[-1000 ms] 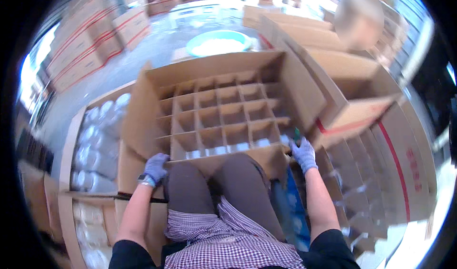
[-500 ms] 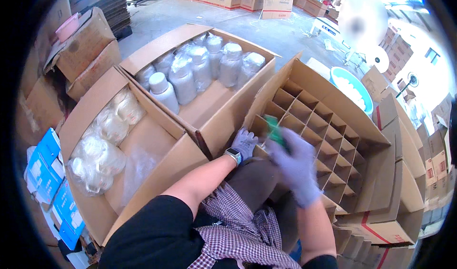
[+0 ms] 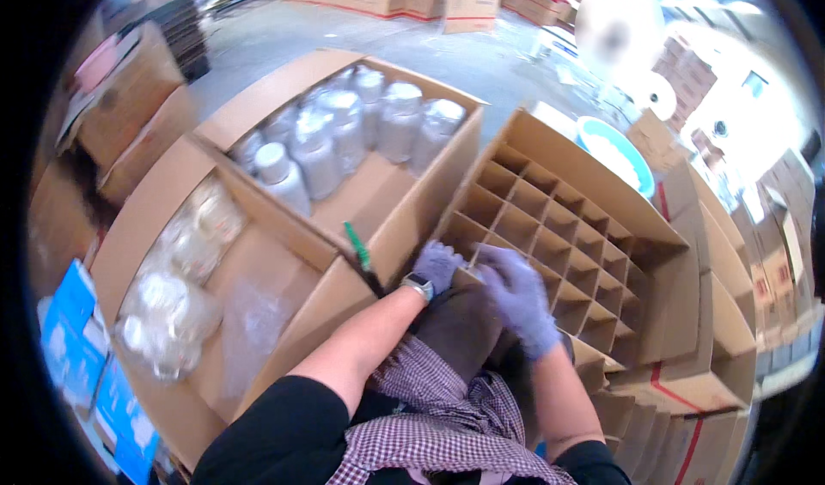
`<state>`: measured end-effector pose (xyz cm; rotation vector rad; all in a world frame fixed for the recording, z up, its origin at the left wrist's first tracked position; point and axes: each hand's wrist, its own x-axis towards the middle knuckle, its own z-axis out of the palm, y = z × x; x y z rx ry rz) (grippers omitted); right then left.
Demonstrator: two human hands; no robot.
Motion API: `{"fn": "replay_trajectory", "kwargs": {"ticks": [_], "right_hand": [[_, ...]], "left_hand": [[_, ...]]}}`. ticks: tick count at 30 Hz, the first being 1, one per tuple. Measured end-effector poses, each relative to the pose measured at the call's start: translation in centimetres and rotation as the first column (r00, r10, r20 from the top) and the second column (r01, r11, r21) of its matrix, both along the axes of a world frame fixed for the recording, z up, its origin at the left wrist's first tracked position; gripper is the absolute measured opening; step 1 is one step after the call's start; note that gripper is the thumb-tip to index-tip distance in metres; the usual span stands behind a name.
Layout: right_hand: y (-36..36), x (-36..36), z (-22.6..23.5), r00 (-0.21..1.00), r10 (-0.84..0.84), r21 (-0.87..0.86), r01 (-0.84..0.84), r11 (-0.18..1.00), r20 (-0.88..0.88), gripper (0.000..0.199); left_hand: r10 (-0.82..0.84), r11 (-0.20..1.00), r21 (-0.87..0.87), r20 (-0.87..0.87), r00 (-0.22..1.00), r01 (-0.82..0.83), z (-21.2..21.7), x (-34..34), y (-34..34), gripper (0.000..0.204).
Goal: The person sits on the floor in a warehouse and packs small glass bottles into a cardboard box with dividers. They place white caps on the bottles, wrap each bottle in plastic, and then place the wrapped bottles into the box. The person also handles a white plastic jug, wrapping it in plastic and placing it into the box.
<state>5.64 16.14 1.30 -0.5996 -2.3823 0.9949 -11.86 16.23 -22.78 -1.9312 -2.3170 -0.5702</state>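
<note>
A brown carton with a grid of cardboard dividers stands in front of me to the right. At its near left corner, my left hand, gloved in pale purple and wearing a watch, has its fingers closed over the edge. My right hand, in a matching glove, is just above the near edge beside it, with fingers stretched and nothing visible in them. A slim green tool, whose kind I cannot make out, sticks up at the corner between the two cartons on the left.
An open carton holds several wrapped bottles. Another carton has clear-wrapped round items and loose plastic film. A blue tub stands beyond the divided carton. Flattened cartons are stacked at right.
The right hand has let go of the green tool, which now stands between the left cartons. That hand is back at the divided carton's near edge. The view has shifted slightly.
</note>
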Motion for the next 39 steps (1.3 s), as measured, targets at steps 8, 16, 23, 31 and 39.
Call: {"fn": "replay_trajectory", "kwargs": {"ticks": [8,16,23,31,39], "right_hand": [[11.8,29.5,-11.5,0.236,-0.557,0.532,0.166,0.830,0.796,0.077],[13.0,28.9,-10.3,0.402,-0.632,0.602,0.215,0.769,0.663,0.020],[8.8,30.9,2.0,0.604,-0.666,0.692,0.246,0.679,0.438,0.021],[-3.0,32.0,21.1,0.831,-0.553,0.729,0.417,0.543,-0.063,0.026],[-8.1,27.3,38.0,0.956,-0.218,0.464,0.287,0.838,-0.198,0.045]], "left_hand": [[-0.089,0.860,-0.508,-0.037,0.995,0.058,5.4,-1.6,1.4,0.031],[-0.195,0.861,-0.506,-0.217,0.957,0.061,12.3,-1.4,1.1,0.030],[-0.256,0.936,-0.319,-0.335,0.907,0.146,28.6,-2.0,-1.9,0.035],[0.012,0.754,0.479,-0.694,0.720,0.450,53.6,1.8,-20.8,0.045],[0.159,0.391,0.856,-0.425,0.891,0.339,38.3,2.5,-33.1,0.073]]}}
